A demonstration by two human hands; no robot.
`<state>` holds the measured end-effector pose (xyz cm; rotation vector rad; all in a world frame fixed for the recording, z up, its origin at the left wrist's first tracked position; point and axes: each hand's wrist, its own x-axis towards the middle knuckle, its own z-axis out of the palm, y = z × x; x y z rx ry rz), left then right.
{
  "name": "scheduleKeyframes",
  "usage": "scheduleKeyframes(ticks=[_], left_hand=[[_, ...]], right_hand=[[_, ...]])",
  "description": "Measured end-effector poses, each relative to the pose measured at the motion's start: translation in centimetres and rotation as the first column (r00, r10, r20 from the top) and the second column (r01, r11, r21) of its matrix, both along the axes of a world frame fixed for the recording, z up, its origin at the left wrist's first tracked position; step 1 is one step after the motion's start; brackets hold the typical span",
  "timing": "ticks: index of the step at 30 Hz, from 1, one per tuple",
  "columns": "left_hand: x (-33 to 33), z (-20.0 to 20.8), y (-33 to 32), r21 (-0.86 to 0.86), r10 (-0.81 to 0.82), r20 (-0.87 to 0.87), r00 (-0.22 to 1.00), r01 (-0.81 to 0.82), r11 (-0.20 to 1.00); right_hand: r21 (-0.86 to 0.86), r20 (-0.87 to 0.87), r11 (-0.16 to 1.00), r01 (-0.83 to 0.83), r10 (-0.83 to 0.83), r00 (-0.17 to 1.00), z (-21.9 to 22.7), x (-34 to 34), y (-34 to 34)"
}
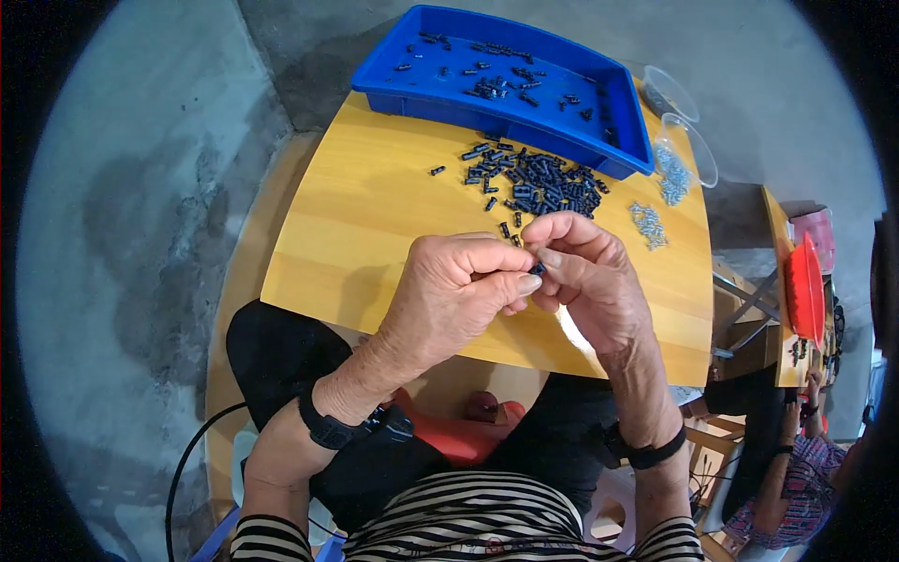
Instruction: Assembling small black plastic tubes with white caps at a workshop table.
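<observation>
My left hand (464, 281) and my right hand (588, 267) meet above the near part of the yellow wooden table (346, 215). Between their fingertips is a small dark plastic part (537, 269), mostly covered by the thumbs and fingers. Both hands are closed in a pinch on it. Just beyond them lies a heap of small black plastic parts (543, 183), with a few loose ones trailing toward my fingers. To the right of the heap is a small pile of silvery screws (648, 225).
A blue tray (393, 98) with scattered black parts stands at the table's far side. Two clear plastic tubs (700, 155) are at the far right edge, one tipped with small metal pieces. Further right, another person (791, 487) sits by a table with a red basket (805, 290).
</observation>
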<state>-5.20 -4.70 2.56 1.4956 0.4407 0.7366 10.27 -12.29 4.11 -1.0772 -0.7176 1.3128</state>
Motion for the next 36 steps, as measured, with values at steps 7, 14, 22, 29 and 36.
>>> scheduleKeyframes(ticks=[7,14,22,29,36], left_hand=[[0.0,0.9,0.2,-0.226,-0.061,0.0,0.998,0.059,0.972],[-0.5,1.5,0.8,-0.401,-0.109,-0.005,0.994,0.097,0.911],[-0.9,1.2,1.0,-0.498,-0.14,0.102,0.985,0.173,0.85],[-1.0,0.9,1.2,-0.47,-0.145,0.069,0.987,0.161,0.868],[-1.0,1.2,1.1,-0.432,-0.145,0.023,0.989,0.14,0.891]], right_hand=[[-0.008,-0.147,1.0,0.012,-0.013,0.989,-0.7,-0.2,-0.1],[0.17,-0.034,0.985,-0.017,0.023,0.999,-0.8,-0.4,0.1],[0.193,0.032,0.981,-0.01,0.004,0.999,-1.2,-0.4,0.5],[0.188,0.044,0.981,0.039,-0.048,0.998,-1.5,-0.4,0.5],[0.203,0.043,0.978,0.042,-0.052,0.998,-2.0,-0.3,0.6]])
